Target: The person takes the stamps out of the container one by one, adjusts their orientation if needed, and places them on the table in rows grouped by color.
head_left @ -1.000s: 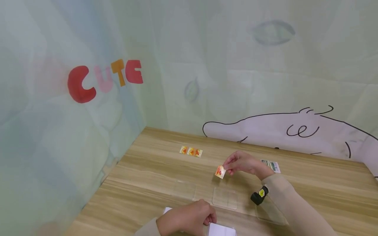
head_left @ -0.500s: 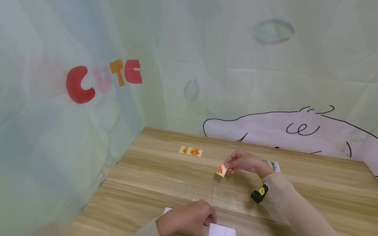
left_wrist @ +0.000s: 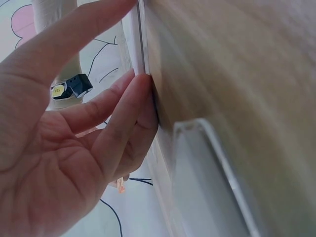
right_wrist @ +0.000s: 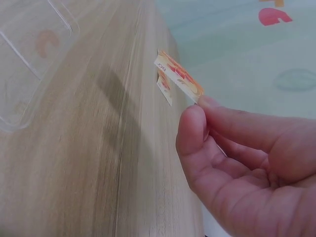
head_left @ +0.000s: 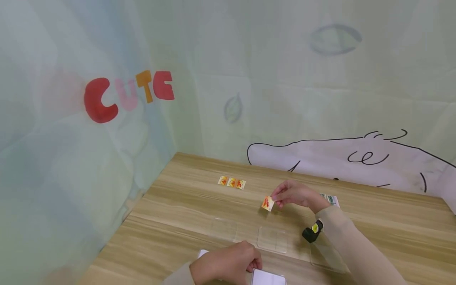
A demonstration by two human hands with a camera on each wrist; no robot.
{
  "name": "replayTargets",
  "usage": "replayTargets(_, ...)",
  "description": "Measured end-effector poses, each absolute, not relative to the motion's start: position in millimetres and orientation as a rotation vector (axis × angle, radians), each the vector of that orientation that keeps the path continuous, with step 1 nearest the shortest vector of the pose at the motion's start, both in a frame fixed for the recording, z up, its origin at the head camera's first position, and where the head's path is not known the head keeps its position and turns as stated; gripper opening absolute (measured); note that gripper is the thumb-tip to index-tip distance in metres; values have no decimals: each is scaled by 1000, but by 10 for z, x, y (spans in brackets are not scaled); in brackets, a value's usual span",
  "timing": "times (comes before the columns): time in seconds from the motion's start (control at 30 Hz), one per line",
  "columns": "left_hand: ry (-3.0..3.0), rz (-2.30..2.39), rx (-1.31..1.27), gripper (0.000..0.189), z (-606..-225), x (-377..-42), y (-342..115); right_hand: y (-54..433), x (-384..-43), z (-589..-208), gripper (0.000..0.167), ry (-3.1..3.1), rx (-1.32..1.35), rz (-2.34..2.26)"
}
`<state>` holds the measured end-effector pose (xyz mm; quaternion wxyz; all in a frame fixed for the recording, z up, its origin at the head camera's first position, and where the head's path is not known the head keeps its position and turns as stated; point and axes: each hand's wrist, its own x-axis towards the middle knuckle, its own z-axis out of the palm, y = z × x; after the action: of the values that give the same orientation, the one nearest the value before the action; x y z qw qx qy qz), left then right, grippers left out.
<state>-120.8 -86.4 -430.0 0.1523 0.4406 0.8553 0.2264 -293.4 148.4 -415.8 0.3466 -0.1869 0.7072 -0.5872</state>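
My right hand (head_left: 297,194) pinches a small orange-and-red postage stamp (head_left: 268,203) by one edge, between thumb and fingertips. The stamp is tilted above the table; a printed number shows along its pale border in the right wrist view. Down at the front, my left hand (head_left: 229,259) has its fingers curled at the edge of a flat white case (head_left: 268,278). In the left wrist view, the thumb and fingers (left_wrist: 143,89) meet this thin case's edge. Farther back lie three similar orange stamps (head_left: 232,182) in a row.
Clear plastic cases lie on the wooden table: one at left (head_left: 223,229), a middle case (head_left: 272,240), and one under the right forearm. Green-and-white stamps (head_left: 333,200) lie behind the right wrist. A second white case (head_left: 202,253) is partly hidden by the left hand.
My right hand, with the pinched stamp, has risen slightly away from me in the view. The left hand stays at the white case.
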Motion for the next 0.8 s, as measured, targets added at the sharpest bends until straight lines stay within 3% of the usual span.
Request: replayTargets(0.8,2445,663,1236,30,-4305,-1201,-859,1446,-3055,-4135,9,1845,-444,-1536)
